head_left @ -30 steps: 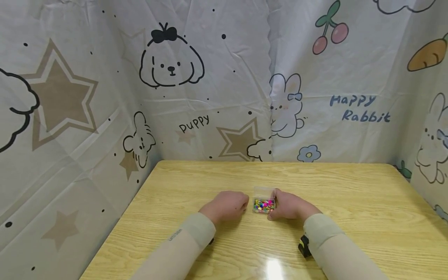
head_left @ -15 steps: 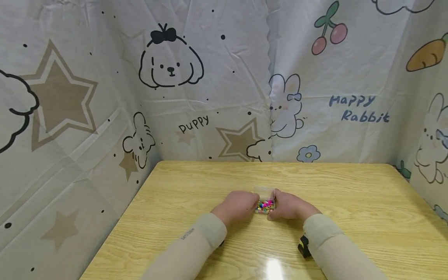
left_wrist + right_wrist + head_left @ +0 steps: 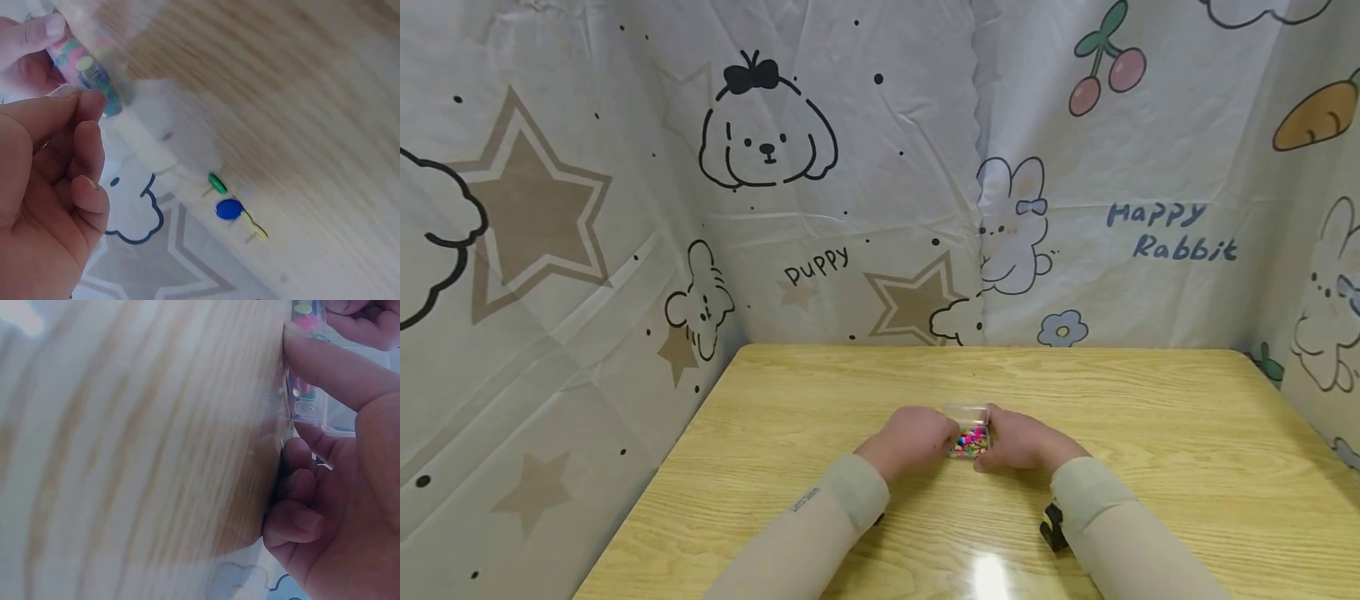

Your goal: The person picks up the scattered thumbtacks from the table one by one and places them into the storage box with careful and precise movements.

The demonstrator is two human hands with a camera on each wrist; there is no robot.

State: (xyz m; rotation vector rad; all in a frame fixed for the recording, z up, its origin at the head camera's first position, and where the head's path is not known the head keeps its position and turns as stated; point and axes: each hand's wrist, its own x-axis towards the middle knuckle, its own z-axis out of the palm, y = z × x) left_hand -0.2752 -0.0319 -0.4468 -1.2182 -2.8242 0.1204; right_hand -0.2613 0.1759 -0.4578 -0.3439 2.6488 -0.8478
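A small clear plastic box [image 3: 966,457], its lid [image 3: 966,412] raised at the back, holds many-coloured thumbtacks [image 3: 974,442]. My right hand [image 3: 1018,442] grips the box's right end, the thumb [image 3: 325,369] along the near side and other fingers behind. At the left end, my left hand [image 3: 917,437] reaches over the rim. Its thumb and index fingertips meet in the left wrist view, the other fingers curled; I cannot tell whether a tack is between them. A green thumbtack [image 3: 217,184], a blue one [image 3: 229,209] and a yellow one [image 3: 259,232] lie on the table.
The wooden table [image 3: 820,375] reaches back to a white printed curtain [image 3: 850,167], which also hangs along both sides. A black device [image 3: 1053,527] with a yellow patch sits by the right cuff.
My left hand has moved right, from beside the box to over its left end, and stays there over the last half second. The right hand keeps its grip on the box.
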